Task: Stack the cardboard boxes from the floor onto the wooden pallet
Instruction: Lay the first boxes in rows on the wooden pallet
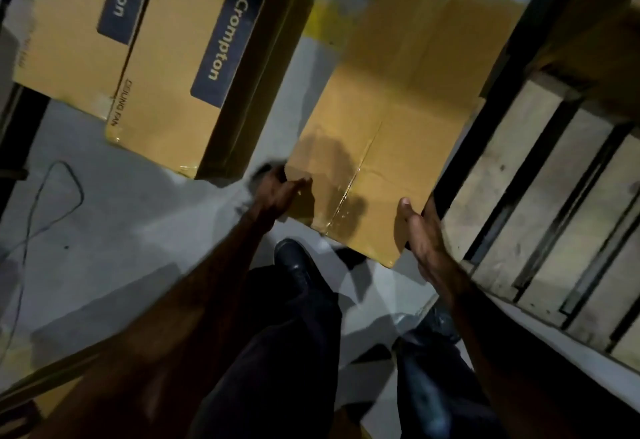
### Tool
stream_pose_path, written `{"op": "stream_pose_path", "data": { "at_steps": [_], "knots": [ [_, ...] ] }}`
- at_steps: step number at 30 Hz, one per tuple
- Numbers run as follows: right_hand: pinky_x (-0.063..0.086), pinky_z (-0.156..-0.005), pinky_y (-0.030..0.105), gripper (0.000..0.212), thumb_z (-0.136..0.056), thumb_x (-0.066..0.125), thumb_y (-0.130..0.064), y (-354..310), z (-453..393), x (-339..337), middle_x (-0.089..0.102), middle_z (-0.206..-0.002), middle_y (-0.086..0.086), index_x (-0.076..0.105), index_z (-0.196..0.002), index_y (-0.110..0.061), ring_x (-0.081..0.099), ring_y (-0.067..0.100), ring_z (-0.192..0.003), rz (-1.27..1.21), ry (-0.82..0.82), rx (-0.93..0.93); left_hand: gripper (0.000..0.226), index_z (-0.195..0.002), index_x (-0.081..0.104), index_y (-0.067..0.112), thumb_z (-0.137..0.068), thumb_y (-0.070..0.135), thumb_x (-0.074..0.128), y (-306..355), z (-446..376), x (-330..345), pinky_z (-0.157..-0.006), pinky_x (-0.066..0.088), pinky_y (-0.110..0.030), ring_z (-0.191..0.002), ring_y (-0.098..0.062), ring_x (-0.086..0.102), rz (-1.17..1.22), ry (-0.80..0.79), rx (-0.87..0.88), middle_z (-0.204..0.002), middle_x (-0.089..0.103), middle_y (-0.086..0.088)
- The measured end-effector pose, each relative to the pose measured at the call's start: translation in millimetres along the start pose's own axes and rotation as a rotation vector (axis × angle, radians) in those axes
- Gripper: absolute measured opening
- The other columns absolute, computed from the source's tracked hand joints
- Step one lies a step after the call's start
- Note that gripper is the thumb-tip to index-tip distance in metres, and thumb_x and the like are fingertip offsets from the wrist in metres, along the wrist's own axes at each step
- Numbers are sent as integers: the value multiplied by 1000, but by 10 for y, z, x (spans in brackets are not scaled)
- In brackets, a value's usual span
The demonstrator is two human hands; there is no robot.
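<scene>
From the head camera I saw both hands on the plain cardboard box [388,148], which sat on the grey floor [145,224]. My left hand [277,193] curled its fingers over the box's near left corner, gripping it. My right hand [420,234] pressed flat against the near right edge, thumb up and fingers straight. The wooden pallet [540,196] lay just beside the box's right edge, with a dark gap between them. Left of the box, a narrow strip of floor separated it from two Crompton boxes [180,68].
</scene>
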State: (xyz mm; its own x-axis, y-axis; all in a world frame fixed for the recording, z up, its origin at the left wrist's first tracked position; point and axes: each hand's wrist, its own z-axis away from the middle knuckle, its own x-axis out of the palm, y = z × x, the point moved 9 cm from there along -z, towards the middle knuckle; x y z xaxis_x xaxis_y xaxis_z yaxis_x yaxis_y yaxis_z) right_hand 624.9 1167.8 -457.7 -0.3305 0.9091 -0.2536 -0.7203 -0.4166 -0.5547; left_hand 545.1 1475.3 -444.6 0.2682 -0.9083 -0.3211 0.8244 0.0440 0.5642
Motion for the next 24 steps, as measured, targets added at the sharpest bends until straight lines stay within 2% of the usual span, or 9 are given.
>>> {"op": "stream_pose_path", "data": {
  "at_steps": [4,7,8,9,11,14,19,21,24],
  "knots": [
    [39,-120,38,77,-95,66,-56,-614,367,-219,49,-159,-11,35,-162,-34,48,14,-143,-128,-12,-128,40,-119,69,23,-90,47,79,420,538,-271,-85,65,-48,-99,-24,75,82,79,42,-107,77,2],
    [56,-91,19,46,-102,68,-31,-1090,619,-439,69,-130,-14,54,-146,-30,67,7,-115,-224,-81,-131,34,-117,74,24,-94,48,75,928,1090,-456,-67,63,-42,-87,-12,76,112,137,150,-95,79,6],
    [58,-83,21,45,-101,69,-28,-1197,718,-522,72,-126,-12,57,-144,-29,71,10,-110,-235,-119,-117,29,-112,76,25,-94,48,74,1112,1299,-498,-63,60,-38,-82,-10,75,103,162,190,-91,78,7],
    [60,-84,28,47,-99,71,-29,-1298,859,-612,74,-126,-8,58,-144,-27,73,16,-110,-239,-150,-103,23,-106,76,26,-95,46,74,1290,1511,-524,-61,56,-34,-77,-10,73,105,179,221,-87,77,9],
    [59,-97,45,53,-95,74,-33,-1372,1050,-817,74,-129,-2,58,-145,-29,73,26,-113,-261,-202,-74,17,-96,76,24,-96,41,73,1574,1883,-512,-61,52,-31,-72,-12,70,127,174,269,-83,75,8],
    [56,-102,53,44,-99,70,-29,-1380,1355,-1156,74,-129,1,59,-142,-29,73,29,-114,-297,-245,-45,16,-90,76,24,-98,36,71,1859,2379,-410,-61,49,-32,-67,-11,66,125,159,308,-78,73,8],
    [54,-106,58,50,-97,72,-31,-1284,1858,-1740,74,-130,2,57,-145,-31,72,31,-117,-297,-267,-12,22,-110,75,16,-99,34,70,2072,2987,-81,-49,43,-14,-65,0,65,95,120,322,-87,76,7],
    [55,-104,58,41,-97,72,-32,-1257,2026,-1963,75,-127,1,62,-137,-35,73,31,-113,-283,-243,6,31,-113,74,16,-95,41,73,2079,3108,46,-52,47,-16,-72,-3,68,94,82,282,-93,76,4],
    [57,-100,49,23,-99,70,-30,-1257,2246,-2285,76,-123,-1,65,-118,-43,73,27,-109,-248,-184,11,46,-111,76,20,-82,56,77,2060,3191,234,-74,58,-38,-96,-19,74,74,33,226,-103,77,2]
  ]
}}
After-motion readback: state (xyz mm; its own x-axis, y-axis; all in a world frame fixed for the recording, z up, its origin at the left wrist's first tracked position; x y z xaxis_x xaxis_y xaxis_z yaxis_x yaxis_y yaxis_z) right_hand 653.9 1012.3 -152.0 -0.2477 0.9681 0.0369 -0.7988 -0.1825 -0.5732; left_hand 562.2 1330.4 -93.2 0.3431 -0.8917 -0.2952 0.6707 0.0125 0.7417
